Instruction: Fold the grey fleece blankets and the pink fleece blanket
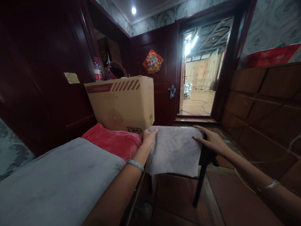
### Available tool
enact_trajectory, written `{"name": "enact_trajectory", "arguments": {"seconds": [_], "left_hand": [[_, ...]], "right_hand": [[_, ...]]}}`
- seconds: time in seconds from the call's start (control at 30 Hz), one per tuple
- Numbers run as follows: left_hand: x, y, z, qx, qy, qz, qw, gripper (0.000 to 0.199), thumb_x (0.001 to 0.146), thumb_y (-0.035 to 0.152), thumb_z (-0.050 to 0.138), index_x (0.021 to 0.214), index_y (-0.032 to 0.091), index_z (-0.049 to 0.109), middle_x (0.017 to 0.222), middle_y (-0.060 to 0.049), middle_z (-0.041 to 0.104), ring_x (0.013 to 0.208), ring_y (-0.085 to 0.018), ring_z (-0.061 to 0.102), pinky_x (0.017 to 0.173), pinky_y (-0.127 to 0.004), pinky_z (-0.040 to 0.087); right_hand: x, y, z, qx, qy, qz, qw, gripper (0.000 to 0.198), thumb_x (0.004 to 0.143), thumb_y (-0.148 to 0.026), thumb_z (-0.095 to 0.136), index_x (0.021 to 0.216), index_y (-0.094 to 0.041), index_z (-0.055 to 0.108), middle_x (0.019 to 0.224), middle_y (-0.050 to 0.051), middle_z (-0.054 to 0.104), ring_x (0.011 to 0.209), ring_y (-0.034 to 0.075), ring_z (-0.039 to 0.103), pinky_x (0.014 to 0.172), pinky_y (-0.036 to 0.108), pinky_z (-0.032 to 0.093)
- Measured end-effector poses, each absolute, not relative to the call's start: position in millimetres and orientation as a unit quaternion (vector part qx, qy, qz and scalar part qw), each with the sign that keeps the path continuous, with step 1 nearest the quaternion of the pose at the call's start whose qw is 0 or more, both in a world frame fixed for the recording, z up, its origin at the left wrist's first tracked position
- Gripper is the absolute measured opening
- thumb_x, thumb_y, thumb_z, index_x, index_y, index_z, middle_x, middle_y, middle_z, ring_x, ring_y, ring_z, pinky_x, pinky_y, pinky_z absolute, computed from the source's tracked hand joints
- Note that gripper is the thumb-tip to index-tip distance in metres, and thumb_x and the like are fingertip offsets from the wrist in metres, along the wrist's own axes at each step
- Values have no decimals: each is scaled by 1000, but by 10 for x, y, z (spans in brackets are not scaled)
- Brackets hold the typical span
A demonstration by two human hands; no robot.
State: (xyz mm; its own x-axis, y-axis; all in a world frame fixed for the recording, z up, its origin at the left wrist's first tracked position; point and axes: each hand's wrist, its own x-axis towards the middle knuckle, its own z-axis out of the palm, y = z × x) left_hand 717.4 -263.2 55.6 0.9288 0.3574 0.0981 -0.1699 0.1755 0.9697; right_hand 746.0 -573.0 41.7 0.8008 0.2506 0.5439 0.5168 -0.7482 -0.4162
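A light grey, fuzzy cloth [176, 152] hangs over the back of a dark chair [200, 188], its lower edge falling loosely in front. My left hand [150, 138] is closed on the cloth's upper left corner, thumb in front, with the other fingers mostly hidden behind. At the upper right corner, my right hand [209, 139] grips the cloth between thumb and fingers at the chair back's top edge. A red folded cloth [115, 139] lies left of my left hand, on the far part of a grey-white marbled tabletop [63, 182].
Behind the red cloth stands a large cardboard box [117, 106] with a red-capped bottle [97, 69] on top. A dark red door [162, 75] stands beside an open doorway [199, 75]. Brown boxes [270, 91] are stacked at the right. A thin white cable [244, 180] runs along the tiled floor.
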Motion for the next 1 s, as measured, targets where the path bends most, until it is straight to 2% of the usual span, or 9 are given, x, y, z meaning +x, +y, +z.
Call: {"name": "enact_trajectory", "arguments": {"seconds": [0.13,0.27,0.37,0.5,0.6,0.7,0.77,0.87,1.0], "left_hand": [[7189,-2662,498,694,70,209,685,35,62,38,87,83,17,69,84,-7,74,88,-23,70,83,-33,52],[7182,-2598,641,827,71,205,519,33,68,42,85,80,17,66,90,-13,73,96,-30,69,88,-38,49],[7111,-2523,743,889,83,210,398,36,75,49,79,85,17,64,93,-16,72,99,-34,68,87,-40,49],[6932,-2463,753,928,19,278,249,45,83,51,72,112,17,62,112,-16,69,110,-33,64,94,-43,47],[6888,-2492,739,930,-173,298,131,65,80,54,76,131,19,56,138,-16,58,132,-34,50,111,-49,36],[7006,-2561,756,919,-288,262,63,93,72,64,78,147,19,44,155,-19,43,146,-37,34,122,-56,21],[7129,-2603,773,924,-296,238,44,100,69,68,79,148,17,43,149,-20,48,143,-38,38,120,-57,22],[7274,-2639,766,939,-272,208,17,93,67,69,79,137,16,52,123,-16,63,118,-35,57,105,-49,40],[7358,-2643,684,942,-242,232,-30,86,69,78,70,127,16,57,109,-14,64,102,-32,59,90,-42,44]], "right_hand": [[7449,-5827,437,-907,-192,-215,307,65,86,-63,53,137,-23,62,124,11,72,113,37,67,91,47,56],[7476,-5905,390,-908,-204,-219,294,62,89,-61,48,136,-24,61,126,11,70,116,36,65,95,48,55],[7460,-5873,360,-913,-205,-258,240,62,92,-61,42,135,-21,62,128,16,67,118,37,63,97,53,53],[7353,-5703,389,-909,-215,-333,129,63,94,-64,40,138,-23,60,144,18,55,129,41,53,105,62,43],[7309,-5540,432,-898,-263,-342,83,70,91,-70,45,147,-27,51,145,16,55,132,41,50,111,65,33],[7363,-5456,458,-896,-298,-322,69,80,87,-75,48,150,-26,46,135,17,62,122,41,55,105,63,37],[7431,-5473,469,-898,-312,-302,72,85,84,-77,51,149,-23,47,126,18,65,112,39,60,96,56,46],[7515,-5565,492,-898,-336,-273,73,85,82,-76,58,146,-21,49,117,17,67,100,36,64,82,47,51],[7563,-5653,519,-902,-350,-240,79,71,85,-67,60,140,-23,53,114,16,66,97,34,65,76,43,52]]}}
